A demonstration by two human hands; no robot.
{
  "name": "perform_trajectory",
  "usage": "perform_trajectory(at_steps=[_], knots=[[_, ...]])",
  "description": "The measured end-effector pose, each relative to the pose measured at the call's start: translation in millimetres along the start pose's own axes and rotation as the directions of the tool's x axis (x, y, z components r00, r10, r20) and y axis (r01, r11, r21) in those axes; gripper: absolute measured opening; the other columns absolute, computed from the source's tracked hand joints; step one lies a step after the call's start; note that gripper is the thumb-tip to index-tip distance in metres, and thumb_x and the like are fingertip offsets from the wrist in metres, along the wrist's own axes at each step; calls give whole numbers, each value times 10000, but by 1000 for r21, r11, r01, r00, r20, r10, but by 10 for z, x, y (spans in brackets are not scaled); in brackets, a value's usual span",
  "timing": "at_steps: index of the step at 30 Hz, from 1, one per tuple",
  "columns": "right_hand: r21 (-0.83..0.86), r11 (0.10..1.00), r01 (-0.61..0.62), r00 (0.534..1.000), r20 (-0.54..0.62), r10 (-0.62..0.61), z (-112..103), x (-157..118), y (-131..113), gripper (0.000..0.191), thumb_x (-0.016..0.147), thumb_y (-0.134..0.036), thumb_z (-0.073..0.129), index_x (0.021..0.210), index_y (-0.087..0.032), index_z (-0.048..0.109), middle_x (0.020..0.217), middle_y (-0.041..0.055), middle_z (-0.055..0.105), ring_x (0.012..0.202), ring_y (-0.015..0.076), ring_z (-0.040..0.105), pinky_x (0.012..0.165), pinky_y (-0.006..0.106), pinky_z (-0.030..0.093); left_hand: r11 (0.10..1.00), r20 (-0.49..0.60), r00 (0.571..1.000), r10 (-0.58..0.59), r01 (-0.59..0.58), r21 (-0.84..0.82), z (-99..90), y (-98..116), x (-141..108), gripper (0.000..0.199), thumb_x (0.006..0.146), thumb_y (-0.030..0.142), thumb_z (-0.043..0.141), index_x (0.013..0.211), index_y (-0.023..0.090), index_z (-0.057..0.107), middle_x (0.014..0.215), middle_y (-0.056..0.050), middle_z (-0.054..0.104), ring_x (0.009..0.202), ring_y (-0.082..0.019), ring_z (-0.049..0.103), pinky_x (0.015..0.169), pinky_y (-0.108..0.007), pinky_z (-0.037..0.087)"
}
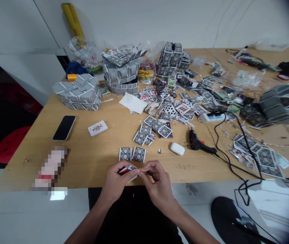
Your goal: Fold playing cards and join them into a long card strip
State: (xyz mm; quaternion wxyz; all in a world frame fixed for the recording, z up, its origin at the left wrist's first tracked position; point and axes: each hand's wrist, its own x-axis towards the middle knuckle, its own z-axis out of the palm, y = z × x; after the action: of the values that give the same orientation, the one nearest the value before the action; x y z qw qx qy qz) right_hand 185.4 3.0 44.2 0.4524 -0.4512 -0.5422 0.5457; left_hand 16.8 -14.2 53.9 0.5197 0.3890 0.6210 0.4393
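Observation:
Close to the table's front edge, my left hand is closed around a playing card that looks bent or folded. Thumb and fingertips of my right hand pinch the same card at its right end, where the fingers hide part of it. Just beyond my hands lie two folded cards with dark patterned backs, side by side. Farther back is a loose group of similar folded cards. A small card scrap sits to their right.
A hot glue gun, its black cord and a white earbud case lie at the right. On the left are a card deck and a phone. Woven card boxes and heaped loose cards fill the back.

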Motion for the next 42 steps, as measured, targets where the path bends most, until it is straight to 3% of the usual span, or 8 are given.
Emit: perform_trajectory(at_steps=[9, 20, 26, 33, 42], knots=[[13, 1000, -3, 1000, -5, 3, 19, -26, 31, 266, 950, -326, 783, 916, -246, 532, 786, -20, 734, 740, 143, 749, 686, 214, 573, 994, 12, 998, 59, -58, -95, -6, 31, 14, 125, 789, 325, 864, 762, 207, 830, 757, -25, 770, 735, -170, 688, 701, -260, 509], [22, 999, -32, 999, 30, 32, -4, -21, 27, 274, 948, -320, 782, 935, -255, 516, 851, 13, 793, 776, 166, 765, 729, 254, 588, 989, 75, 986, 148, -146, -35, -75, 35, 14, 294, 927, 434, 759, 766, 190, 790, 748, -24, 684, 706, -151, 603, 659, -261, 441], [45, 998, -52, 998, 43, 50, -1, 11, -25, 301, 934, -336, 795, 932, -259, 504, 843, 13, 801, 765, 164, 760, 730, 254, 586, 980, 1, 980, 199, -199, -25, -29, 56, 2, 218, 920, 381, 760, 804, 199, 792, 789, -23, 702, 750, -159, 633, 698, -258, 488], [28, 997, -67, 997, 32, 67, -8, -1, -53, 318, 935, -384, 793, 926, -252, 504, 841, 29, 796, 754, 171, 756, 720, 269, 588, 993, 21, 993, 115, -114, -44, -28, 34, 7, 145, 812, 336, 841, 847, 201, 800, 807, -26, 749, 728, -167, 671, 668, -257, 523], [-7, 1000, -22, 998, 52, 22, -16, -47, -24, 270, 958, -335, 769, 948, -258, 511, 848, 10, 788, 767, 178, 766, 739, 286, 611, 991, 30, 996, 85, -81, -107, -46, -25, 5, 257, 840, 442, 842, 765, 198, 807, 751, -28, 718, 710, -159, 631, 671, -265, 493]])
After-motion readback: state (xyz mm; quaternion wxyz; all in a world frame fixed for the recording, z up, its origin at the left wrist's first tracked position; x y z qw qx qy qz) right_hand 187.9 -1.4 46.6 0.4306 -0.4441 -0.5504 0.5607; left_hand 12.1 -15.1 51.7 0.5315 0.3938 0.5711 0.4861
